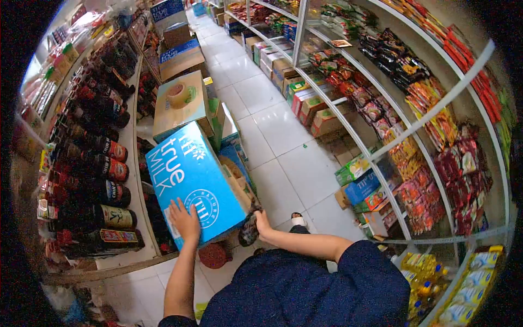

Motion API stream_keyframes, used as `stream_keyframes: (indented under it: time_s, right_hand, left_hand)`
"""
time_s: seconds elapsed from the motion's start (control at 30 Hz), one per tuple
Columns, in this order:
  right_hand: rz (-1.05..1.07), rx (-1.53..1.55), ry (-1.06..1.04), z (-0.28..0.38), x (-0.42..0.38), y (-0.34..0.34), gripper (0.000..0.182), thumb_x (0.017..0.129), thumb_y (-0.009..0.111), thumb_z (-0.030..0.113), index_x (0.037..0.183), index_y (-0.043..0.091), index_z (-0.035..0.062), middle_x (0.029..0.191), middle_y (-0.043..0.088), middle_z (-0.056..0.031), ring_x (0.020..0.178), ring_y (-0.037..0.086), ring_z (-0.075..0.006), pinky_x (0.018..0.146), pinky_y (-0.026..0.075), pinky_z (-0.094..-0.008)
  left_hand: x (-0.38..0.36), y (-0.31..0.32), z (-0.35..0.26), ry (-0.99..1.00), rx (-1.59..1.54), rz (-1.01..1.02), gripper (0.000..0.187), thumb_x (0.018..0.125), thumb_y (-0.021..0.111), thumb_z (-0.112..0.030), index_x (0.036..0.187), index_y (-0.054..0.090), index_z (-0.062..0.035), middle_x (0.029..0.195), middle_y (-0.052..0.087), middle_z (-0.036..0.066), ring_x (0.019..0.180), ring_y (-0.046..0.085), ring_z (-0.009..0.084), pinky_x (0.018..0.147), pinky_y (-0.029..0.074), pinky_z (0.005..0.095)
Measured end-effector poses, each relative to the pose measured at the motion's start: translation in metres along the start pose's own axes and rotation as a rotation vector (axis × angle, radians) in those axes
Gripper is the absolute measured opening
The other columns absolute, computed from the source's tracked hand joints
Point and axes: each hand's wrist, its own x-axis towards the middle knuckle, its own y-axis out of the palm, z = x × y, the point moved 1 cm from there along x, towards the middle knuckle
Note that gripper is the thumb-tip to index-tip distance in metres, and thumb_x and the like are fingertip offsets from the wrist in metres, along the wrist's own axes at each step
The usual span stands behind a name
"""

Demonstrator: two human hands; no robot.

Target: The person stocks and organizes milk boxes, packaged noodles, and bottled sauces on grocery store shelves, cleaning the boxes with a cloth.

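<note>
My left hand [184, 222] lies flat, fingers spread, on the top of a blue milk carton [182, 163] printed "TH true MILK". The carton sits tilted in view beside the bottle shelves. My right hand [263, 224] is by the carton's near right corner, its fingers closed around a dark, bushy feather duster [249, 230]. The duster's head hangs down next to the carton's side, and its handle is hidden. Brown cardboard [237, 182] shows along the carton's right side.
Cardboard boxes [182, 103] line the aisle beyond the carton. Dark sauce bottles [111, 169] fill the left shelves. Packets [417, 191] hang and lie on the right shelves, with boxes [362, 185] below. A red stool [213, 255] stands under the carton's near edge. Oil bottles [422, 267] are at lower right.
</note>
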Motion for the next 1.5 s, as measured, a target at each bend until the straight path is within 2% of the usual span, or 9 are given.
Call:
stream_keyframes:
  time_s: [0.17, 0.27, 0.57, 0.67, 0.8, 1.0, 1.17, 1.33, 1.5]
  right_hand:
    - [-0.176, 0.512, 0.392, -0.046, 0.002, 0.035, 0.047, 0.088, 0.02, 0.045, 0.087, 0.048, 0.0073, 0.073, 0.051, -0.0075, 0.066, 0.052, -0.026, 0.055, 0.045, -0.0444]
    - [0.087, 0.669, 0.607, -0.07, -0.029, 0.085, 0.045, 0.085, 0.028, 0.047, 0.075, 0.051, 0.0104, 0.075, 0.056, -0.0073, 0.062, 0.049, -0.026, 0.048, 0.04, -0.0404]
    - [0.358, 0.672, 0.73, -0.122, -0.022, 0.102, 0.047, 0.083, 0.032, 0.047, 0.093, 0.056, 0.008, 0.094, 0.059, -0.0144, 0.087, 0.055, -0.032, 0.082, 0.042, -0.0493]
    - [0.181, 0.655, 0.528, -0.018, -0.06, 0.085, 0.056, 0.082, 0.034, 0.051, 0.111, 0.05, 0.0065, 0.118, 0.047, -0.0181, 0.105, 0.048, -0.0333, 0.091, 0.036, -0.0512]
    - [-0.034, 0.689, 0.066, 0.012, -0.066, 0.061, 0.046, 0.082, 0.044, 0.042, 0.109, 0.048, 0.0048, 0.106, 0.054, -0.0128, 0.102, 0.05, -0.0284, 0.086, 0.041, -0.0482]
    - [-0.116, -0.711, -1.18, 0.044, -0.084, 0.081, 0.041, 0.081, 0.051, 0.024, 0.114, 0.041, 0.0029, 0.098, 0.051, -0.0161, 0.096, 0.048, -0.0304, 0.084, 0.038, -0.037]
    - [0.401, -0.722, -0.878, 0.037, -0.047, 0.102, 0.038, 0.084, 0.049, 0.03, 0.111, 0.05, 0.0033, 0.102, 0.052, -0.0164, 0.09, 0.051, -0.022, 0.082, 0.04, -0.0303]
    - [-0.016, -0.913, -1.086, 0.079, -0.043, 0.065, 0.032, 0.084, 0.048, 0.027, 0.105, 0.054, 0.0035, 0.099, 0.053, -0.0173, 0.087, 0.053, -0.0261, 0.077, 0.043, -0.035]
    - [-0.009, -1.175, -1.004, 0.06, -0.019, 0.063, 0.046, 0.086, 0.042, 0.034, 0.121, 0.04, 0.0051, 0.108, 0.05, -0.0232, 0.094, 0.05, -0.038, 0.083, 0.039, -0.0433]
  left_hand:
    - [-0.002, -0.014, -0.015, -0.016, 0.025, 0.003, 0.057, 0.085, 0.042, -0.037, 0.127, 0.033, 0.0007, 0.134, 0.025, 0.023, 0.125, 0.022, 0.0366, 0.102, 0.015, 0.0462]
    - [-0.002, -0.009, -0.009, -0.012, 0.04, 0.045, 0.058, 0.086, 0.04, -0.037, 0.129, 0.03, 0.0006, 0.135, 0.022, 0.023, 0.126, 0.02, 0.0355, 0.101, 0.015, 0.0469]
    - [-0.002, -0.006, -0.009, 0.012, -0.013, -0.004, 0.061, 0.085, 0.039, -0.04, 0.13, 0.029, 0.0004, 0.136, 0.022, 0.022, 0.126, 0.019, 0.0338, 0.101, 0.015, 0.0476]
    - [-0.001, 0.003, -0.002, 0.034, -0.015, -0.095, 0.061, 0.085, 0.038, -0.042, 0.128, 0.031, 0.0011, 0.134, 0.026, 0.024, 0.125, 0.022, 0.0368, 0.1, 0.016, 0.0493]
    - [-0.003, -0.003, -0.006, 0.018, -0.029, -0.062, 0.061, 0.086, 0.036, -0.043, 0.128, 0.032, 0.0007, 0.134, 0.025, 0.024, 0.125, 0.022, 0.0363, 0.101, 0.015, 0.0489]
    - [0.002, 0.005, 0.002, -0.029, -0.317, -0.09, 0.055, 0.087, 0.032, -0.047, 0.125, 0.042, -0.0085, 0.133, 0.03, 0.02, 0.126, 0.022, 0.0335, 0.1, 0.015, 0.0482]
    - [0.002, 0.008, 0.019, 0.028, -1.166, -0.285, 0.051, 0.084, 0.045, -0.041, 0.123, 0.044, -0.0081, 0.135, 0.028, 0.016, 0.125, 0.022, 0.0361, 0.101, 0.013, 0.0481]
    - [-0.039, -0.032, -0.017, 0.363, -0.572, -0.111, 0.06, 0.074, 0.054, -0.049, 0.124, 0.044, -0.0167, 0.137, 0.026, 0.015, 0.123, 0.022, 0.0418, 0.099, 0.014, 0.0532]
    - [-0.054, -0.015, -0.043, 0.491, -0.392, -0.099, 0.063, 0.069, 0.059, -0.048, 0.122, 0.045, -0.0174, 0.137, 0.025, 0.014, 0.121, 0.024, 0.0424, 0.097, 0.021, 0.0538]
